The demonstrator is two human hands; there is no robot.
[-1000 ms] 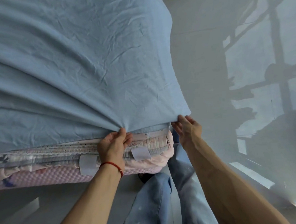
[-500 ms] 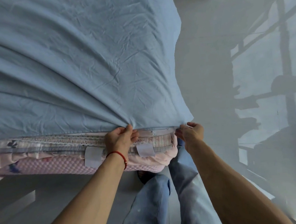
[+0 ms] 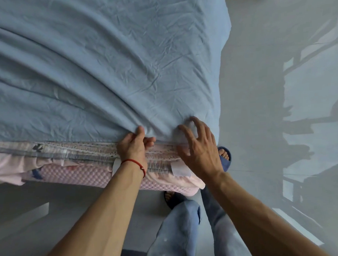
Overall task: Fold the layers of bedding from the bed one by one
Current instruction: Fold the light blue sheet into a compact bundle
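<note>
Two white tags [image 3: 180, 168] on the bedding stack; no writing can be read. Blue sheet [image 3: 101, 72] spread over the bed, covering the stacked layers [image 3: 77, 165]. Its near edge is pinched by the left hand [image 3: 134, 147], thumb on top, folds radiating from the grip. Right hand [image 3: 200, 145] spread, fingers bent, fingertips touching the sheet near the corner. Bare floor [image 3: 253, 122] lies beside the bed's right edge.
</note>
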